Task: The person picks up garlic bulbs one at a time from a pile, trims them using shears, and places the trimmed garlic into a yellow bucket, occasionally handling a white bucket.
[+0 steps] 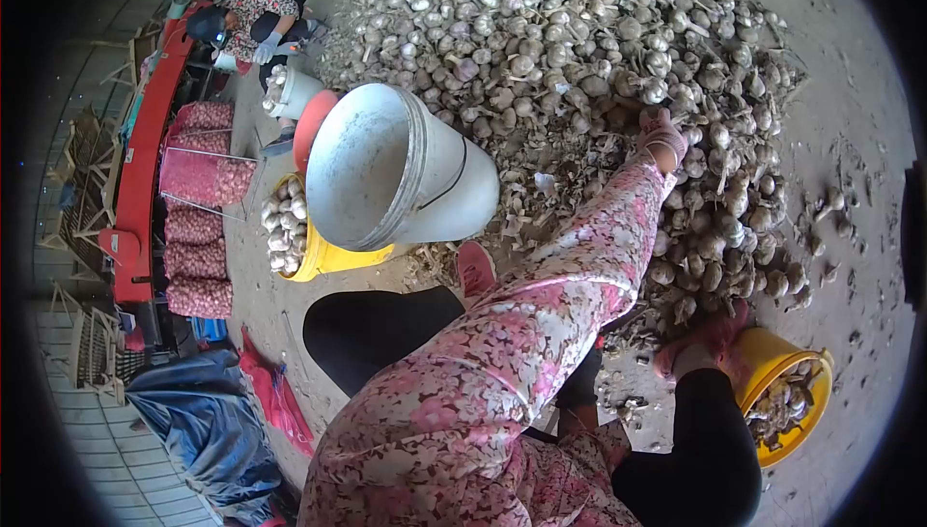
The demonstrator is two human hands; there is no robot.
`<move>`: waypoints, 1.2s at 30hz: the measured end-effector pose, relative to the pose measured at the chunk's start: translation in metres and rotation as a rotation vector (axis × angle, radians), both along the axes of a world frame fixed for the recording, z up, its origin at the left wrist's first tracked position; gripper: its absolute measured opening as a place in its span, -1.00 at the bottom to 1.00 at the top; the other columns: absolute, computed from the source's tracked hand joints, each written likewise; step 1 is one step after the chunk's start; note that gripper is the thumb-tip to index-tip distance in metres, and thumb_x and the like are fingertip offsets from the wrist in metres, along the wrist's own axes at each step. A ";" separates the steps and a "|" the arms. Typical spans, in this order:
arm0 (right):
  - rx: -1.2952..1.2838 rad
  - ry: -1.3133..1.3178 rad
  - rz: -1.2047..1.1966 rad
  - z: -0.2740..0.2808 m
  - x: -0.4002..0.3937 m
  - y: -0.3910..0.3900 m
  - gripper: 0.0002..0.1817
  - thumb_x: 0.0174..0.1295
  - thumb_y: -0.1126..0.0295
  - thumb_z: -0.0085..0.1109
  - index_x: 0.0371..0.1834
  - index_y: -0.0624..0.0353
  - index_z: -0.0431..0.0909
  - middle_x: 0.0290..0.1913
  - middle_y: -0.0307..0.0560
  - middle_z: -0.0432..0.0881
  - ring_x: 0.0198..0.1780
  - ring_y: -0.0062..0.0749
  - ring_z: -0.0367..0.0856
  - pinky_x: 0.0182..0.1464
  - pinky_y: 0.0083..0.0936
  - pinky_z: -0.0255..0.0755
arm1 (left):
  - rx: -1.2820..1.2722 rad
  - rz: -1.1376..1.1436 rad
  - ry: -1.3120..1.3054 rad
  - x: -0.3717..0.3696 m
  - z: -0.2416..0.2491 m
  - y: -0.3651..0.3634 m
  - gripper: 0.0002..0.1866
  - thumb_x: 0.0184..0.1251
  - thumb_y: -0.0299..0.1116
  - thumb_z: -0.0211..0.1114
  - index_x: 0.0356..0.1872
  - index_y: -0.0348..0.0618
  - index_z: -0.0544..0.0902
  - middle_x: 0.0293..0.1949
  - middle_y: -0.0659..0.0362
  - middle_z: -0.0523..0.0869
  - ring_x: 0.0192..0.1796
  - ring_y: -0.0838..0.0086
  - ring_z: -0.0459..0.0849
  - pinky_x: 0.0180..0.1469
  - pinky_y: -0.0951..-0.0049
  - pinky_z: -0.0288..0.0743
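Observation:
My left hand [660, 138], in a pink glove, reaches out at the end of a flowered sleeve to the big garlic pile [541, 34]. Its fingers are bent against a garlic bulb [654, 90] at their tips. Below that arm, my right hand [579, 379] shows only in part as a dark glove with a bare wrist beneath. Its fingers are hidden behind the left sleeve, near a small red bit. Loose skins and bulbs lie on the ground between my feet and the pile.
A large white bucket [454, 179] stands left of the arm, beside a yellow bucket of cleaned bulbs [285, 223]. Near my right foot a yellow bucket [816, 401] holds scraps. Further left are red mesh sacks [198, 261], a red machine [145, 160] and a seated person [256, 20].

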State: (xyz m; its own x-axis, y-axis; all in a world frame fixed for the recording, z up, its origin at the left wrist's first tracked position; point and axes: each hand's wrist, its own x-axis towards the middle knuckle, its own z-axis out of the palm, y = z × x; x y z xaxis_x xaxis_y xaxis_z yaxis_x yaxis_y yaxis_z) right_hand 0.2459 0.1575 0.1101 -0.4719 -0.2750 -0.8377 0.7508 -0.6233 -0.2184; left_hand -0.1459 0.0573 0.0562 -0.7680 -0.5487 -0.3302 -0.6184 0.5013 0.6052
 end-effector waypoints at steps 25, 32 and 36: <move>1.049 1.248 0.942 0.090 0.025 0.015 -0.65 0.07 0.19 0.28 -0.19 0.16 0.45 -0.43 0.09 0.58 -0.35 -0.07 0.60 -0.25 -0.23 0.46 | -0.063 -0.311 0.309 0.432 0.143 -0.059 -0.48 -0.03 -0.46 0.42 0.04 -0.26 0.50 -0.03 0.10 0.64 0.01 0.42 0.60 0.09 0.44 0.44; 0.421 0.872 0.597 0.061 0.055 0.015 -0.74 0.22 0.36 0.20 -0.13 0.29 0.46 -0.40 -0.13 0.60 -0.38 -0.59 0.49 -0.32 -0.51 0.42 | 1.005 0.032 0.525 0.452 0.124 -0.056 -0.67 0.23 -0.33 0.25 0.01 -0.18 0.53 -0.03 0.14 0.62 0.10 0.31 0.55 0.20 0.30 0.37; 0.767 1.164 0.571 0.074 0.046 0.027 -0.51 0.13 0.21 0.26 0.01 0.32 0.39 -0.41 0.07 0.56 -0.37 -0.24 0.59 -0.28 -0.38 0.46 | 1.699 0.356 0.618 0.451 0.158 -0.052 -0.60 0.36 -0.02 0.09 0.02 -0.09 0.53 0.03 0.13 0.60 0.20 0.23 0.46 0.32 0.16 0.24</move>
